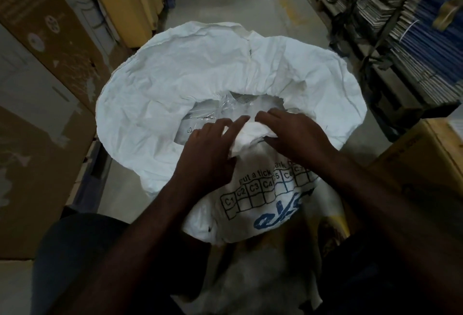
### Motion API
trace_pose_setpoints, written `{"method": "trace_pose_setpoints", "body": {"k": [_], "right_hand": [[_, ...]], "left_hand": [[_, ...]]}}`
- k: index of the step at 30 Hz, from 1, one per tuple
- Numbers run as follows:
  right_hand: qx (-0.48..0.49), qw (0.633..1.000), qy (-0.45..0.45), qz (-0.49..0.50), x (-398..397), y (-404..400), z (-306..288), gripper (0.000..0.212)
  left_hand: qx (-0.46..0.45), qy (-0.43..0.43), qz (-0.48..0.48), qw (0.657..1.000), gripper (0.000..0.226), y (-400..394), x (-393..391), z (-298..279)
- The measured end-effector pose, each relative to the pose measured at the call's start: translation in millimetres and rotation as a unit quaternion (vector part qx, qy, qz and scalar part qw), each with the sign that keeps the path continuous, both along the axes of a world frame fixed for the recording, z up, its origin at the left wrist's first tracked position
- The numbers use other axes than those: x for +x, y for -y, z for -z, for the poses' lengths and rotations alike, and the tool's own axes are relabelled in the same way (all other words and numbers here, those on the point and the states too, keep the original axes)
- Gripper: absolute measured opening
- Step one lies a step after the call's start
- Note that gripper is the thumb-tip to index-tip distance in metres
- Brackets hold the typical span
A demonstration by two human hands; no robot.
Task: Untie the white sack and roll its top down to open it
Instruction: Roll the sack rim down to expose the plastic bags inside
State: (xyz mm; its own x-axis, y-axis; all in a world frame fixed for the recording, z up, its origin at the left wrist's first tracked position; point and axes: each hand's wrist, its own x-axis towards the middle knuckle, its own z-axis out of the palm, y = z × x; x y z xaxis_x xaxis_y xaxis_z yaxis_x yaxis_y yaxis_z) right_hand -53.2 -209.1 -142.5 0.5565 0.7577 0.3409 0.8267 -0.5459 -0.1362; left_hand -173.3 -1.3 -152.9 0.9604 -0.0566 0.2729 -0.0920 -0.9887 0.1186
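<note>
The white sack stands open in front of me, its top folded outward into a wide rolled collar. Clear plastic packets show inside the mouth. The near side carries blue print with boxes labelled C1 to C4. My left hand and my right hand both rest on the near rim, fingers curled over a bunched fold of the white fabric between them. No tie or string is visible.
Tall brown cardboard boxes line the left side. Shelving with stacked flat cartons runs along the right, and a yellow-brown box sits at the near right. A bare concrete aisle stretches ahead beyond the sack.
</note>
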Motion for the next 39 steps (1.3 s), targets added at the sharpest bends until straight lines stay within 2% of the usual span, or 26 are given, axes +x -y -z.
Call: {"method": "trace_pose_setpoints", "body": {"k": [2, 5, 8, 11, 13, 14, 16, 18, 21, 22, 25, 29, 32, 35, 37, 39], "right_hand": [[0.015, 0.999, 0.032, -0.008, 3, -3, 2, 0.046], [-0.009, 0.997, 0.067, -0.031, -3, -11, 11, 0.047], [0.002, 0.994, 0.099, -0.035, -6, -16, 18, 0.052], [0.045, 0.989, 0.126, -0.060, 0, -13, 25, 0.062], [0.049, 0.986, 0.134, -0.081, 2, -11, 27, 0.075], [0.047, 0.987, 0.130, -0.084, 2, -11, 28, 0.081], [0.045, 0.989, 0.119, -0.078, 1, -12, 30, 0.085], [0.038, 0.990, 0.116, -0.075, -2, -14, 31, 0.081], [0.004, 0.990, 0.106, -0.091, -9, -18, 28, 0.078], [-0.011, 0.990, 0.094, -0.100, -10, -18, 27, 0.079], [-0.058, 0.992, 0.021, -0.114, -15, -15, 23, 0.082], [-0.040, 0.987, -0.107, -0.116, -14, 1, 13, 0.072], [-0.072, 0.991, -0.066, -0.095, -10, 11, 7, 0.062], [-0.102, 0.991, -0.044, -0.077, -12, 4, 7, 0.052], [-0.092, 0.994, -0.018, -0.058, -15, -2, 9, 0.048], [-0.064, 0.997, -0.001, -0.037, -19, -4, 12, 0.047]], "left_hand": [[-0.027, -0.013, -0.036, 0.999, 0.085, -3, -3, -5], [0.004, 0.029, -0.094, 0.995, 0.057, -3, -2, -5], [0.000, 0.039, -0.084, 0.996, 0.043, -1, 2, -5], [-0.077, -0.045, -0.028, 0.996, 0.053, -10, 2, -3], [-0.172, -0.140, -0.016, 0.975, 0.065, -15, -1, -8], [-0.227, -0.181, -0.003, 0.957, 0.065, -18, -2, -12], [-0.312, -0.211, 0.039, 0.926, 0.046, -29, -4, -19], [-0.315, -0.216, 0.045, 0.923, 0.035, -42, -3, -23], [-0.269, -0.243, 0.055, 0.930, 0.056, -47, 1, -21], [-0.249, -0.243, 0.050, 0.936, 0.055, -45, 3, -18], [-0.205, -0.179, 0.034, 0.962, 0.033, -37, 8, -4], [-0.170, -0.066, 0.019, 0.983, 0.027, -12, 1, 5], [-0.086, -0.009, 0.029, 0.996, 0.032, 12, -8, 11], [-0.060, 0.017, 0.037, 0.997, 0.046, 23, -15, 17], [-0.088, 0.015, 0.025, 0.996, 0.054, 24, -18, 19], [-0.209, -0.007, 0.016, 0.978, 0.054, 23, -21, 14]]}}
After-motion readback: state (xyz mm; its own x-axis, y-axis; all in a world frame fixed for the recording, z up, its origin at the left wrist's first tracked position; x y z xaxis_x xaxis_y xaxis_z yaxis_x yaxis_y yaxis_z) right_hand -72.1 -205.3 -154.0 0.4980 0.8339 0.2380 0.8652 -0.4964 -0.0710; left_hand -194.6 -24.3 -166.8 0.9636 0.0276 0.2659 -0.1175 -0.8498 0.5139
